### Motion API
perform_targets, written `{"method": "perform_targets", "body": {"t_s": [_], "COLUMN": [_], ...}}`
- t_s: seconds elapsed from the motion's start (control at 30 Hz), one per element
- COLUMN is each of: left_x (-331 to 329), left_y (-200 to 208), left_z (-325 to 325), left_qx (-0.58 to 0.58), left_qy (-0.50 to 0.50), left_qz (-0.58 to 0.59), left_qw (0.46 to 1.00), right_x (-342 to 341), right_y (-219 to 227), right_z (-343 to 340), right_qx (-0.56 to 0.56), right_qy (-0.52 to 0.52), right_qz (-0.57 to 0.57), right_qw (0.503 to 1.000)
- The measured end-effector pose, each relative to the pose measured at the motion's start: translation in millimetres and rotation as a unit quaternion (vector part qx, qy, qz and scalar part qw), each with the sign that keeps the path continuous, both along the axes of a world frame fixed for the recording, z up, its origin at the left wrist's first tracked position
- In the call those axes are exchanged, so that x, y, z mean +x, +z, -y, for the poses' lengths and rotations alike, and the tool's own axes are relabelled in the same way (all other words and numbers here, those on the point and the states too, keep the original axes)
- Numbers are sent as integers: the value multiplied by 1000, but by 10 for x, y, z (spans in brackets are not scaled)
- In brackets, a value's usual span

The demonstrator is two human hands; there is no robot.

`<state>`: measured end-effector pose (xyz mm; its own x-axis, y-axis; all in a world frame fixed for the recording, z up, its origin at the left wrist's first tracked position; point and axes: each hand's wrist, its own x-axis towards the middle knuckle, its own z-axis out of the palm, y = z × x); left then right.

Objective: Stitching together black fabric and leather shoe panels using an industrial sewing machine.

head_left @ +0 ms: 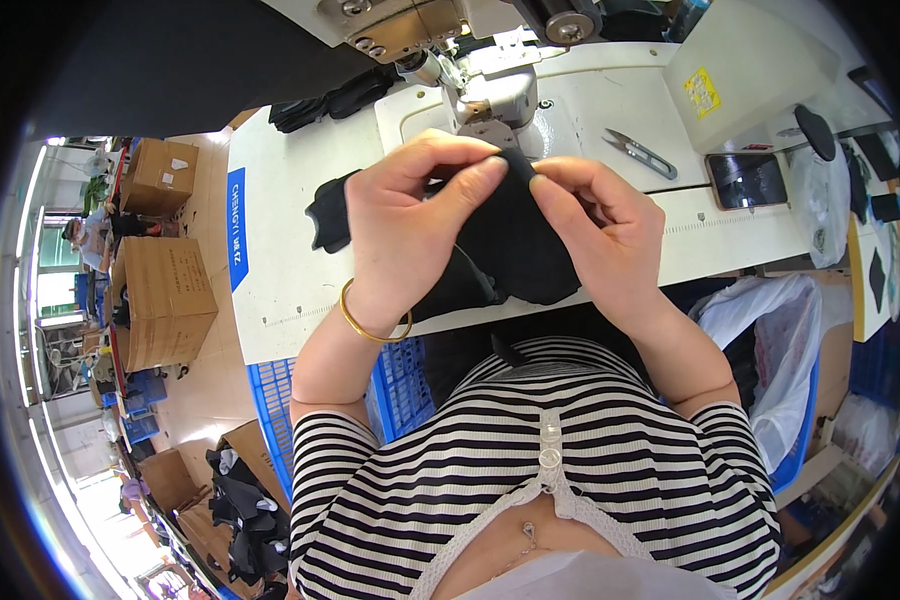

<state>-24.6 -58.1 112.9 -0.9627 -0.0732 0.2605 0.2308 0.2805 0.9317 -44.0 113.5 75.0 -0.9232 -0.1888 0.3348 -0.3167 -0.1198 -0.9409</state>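
A black fabric piece (522, 235) hangs between my two hands, just in front of the sewing machine (500, 100). My left hand (420, 205) pinches its upper left edge between thumb and forefinger. On the other side, my right hand (602, 220) grips the upper right edge the same way, with the remaining fingers curled in. The cloth's lower end reaches the table's front edge. More black fabric (332, 215) lies on the white table to the left, partly hidden behind my left hand.
Thread snips (642, 153) and a dark phone (747, 181) lie on the white table (290, 290) at the right. Black pieces (332, 100) are stacked at the back left. Blue baskets (402, 385) stand below the table edge. Cardboard boxes (170, 300) sit on the floor at the left.
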Motion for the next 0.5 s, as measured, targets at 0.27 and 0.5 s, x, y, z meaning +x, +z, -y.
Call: {"method": "perform_targets", "body": {"t_s": [0.27,0.5], "left_x": [0,-7], "left_y": [-105,-127], "left_z": [130,104], "left_qx": [156,194], "left_qy": [60,64], "left_qz": [-44,-59], "left_qw": [985,977], "right_x": [98,87], "right_y": [-8,21], "right_z": [-111,-120], "right_qx": [23,35], "right_qy": [44,38], "right_qz": [22,24], "right_qw": [999,998]}}
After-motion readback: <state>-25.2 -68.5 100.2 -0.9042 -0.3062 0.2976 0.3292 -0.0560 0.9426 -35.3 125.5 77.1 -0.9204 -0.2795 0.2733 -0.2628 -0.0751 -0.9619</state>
